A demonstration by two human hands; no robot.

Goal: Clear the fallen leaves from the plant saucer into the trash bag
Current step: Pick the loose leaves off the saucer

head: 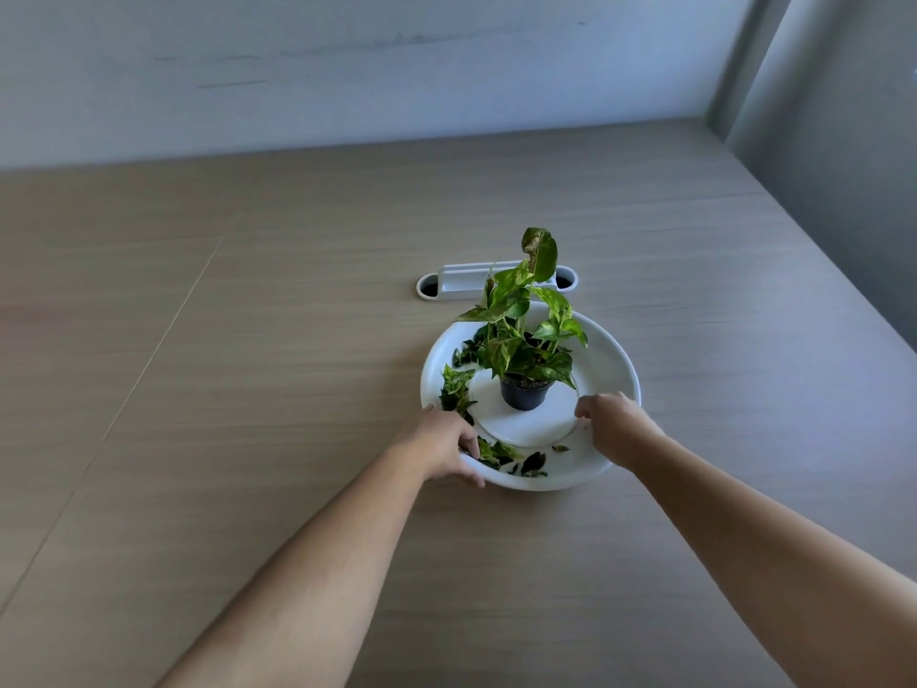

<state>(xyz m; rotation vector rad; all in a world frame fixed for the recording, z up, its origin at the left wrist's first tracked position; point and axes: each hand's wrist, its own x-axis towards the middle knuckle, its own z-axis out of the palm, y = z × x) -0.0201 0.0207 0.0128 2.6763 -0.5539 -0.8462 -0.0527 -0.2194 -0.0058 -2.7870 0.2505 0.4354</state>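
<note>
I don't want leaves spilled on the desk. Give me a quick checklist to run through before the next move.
1. Left hand grips the saucer at its near-left rim: ok.
2. Right hand rests at the right rim, fingers curled; firm grip: cannot tell.
3. Fallen leaves all inside the saucer, along its left and near trough: ok.
4. Pot stands upright on the raised centre: ok.
5. Trash bag in reach: not ok, none in view.
6. Table around the saucer free of stray leaves: ok.
</note>
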